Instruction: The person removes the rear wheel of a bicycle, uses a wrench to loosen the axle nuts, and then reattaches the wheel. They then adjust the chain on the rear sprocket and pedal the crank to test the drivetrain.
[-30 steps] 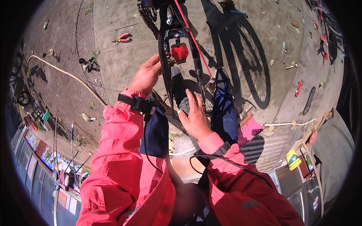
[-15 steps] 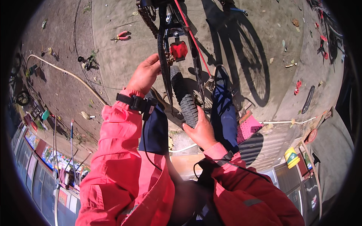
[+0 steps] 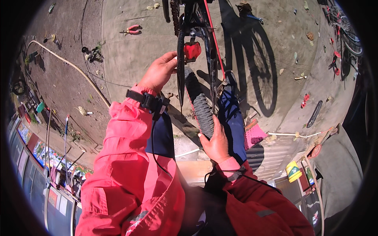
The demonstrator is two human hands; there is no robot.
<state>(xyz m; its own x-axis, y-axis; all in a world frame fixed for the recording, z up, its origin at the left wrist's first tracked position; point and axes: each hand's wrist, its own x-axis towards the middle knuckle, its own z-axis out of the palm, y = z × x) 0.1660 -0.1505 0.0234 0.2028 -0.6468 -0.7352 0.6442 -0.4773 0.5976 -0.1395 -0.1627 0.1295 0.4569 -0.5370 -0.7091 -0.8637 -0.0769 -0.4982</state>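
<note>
A bicycle wheel with a black knobbly tyre sits between the two black frame stays of a bicycle, slightly slanted to them. My right hand grips the tyre's near end, thumb on the left and fingers on the right side. Beside the left stay is my left hand, its fingers closed together, their tips partly hidden behind the stay. What they hold there cannot be made out. A red reflector is fixed between the stays, above the tyre. Farther up, the chain hangs at the left.
Pliers with red handles lie on the ground at the far left. A pale hose curves along the left. To the right lie a pink perforated piece, a black strip-like part and a yellow container. My legs straddle the wheel.
The view has shifted a little. The wheel slants slightly more, and a red edge shows along the tyre's left side. Both hands stay near the same parts.
</note>
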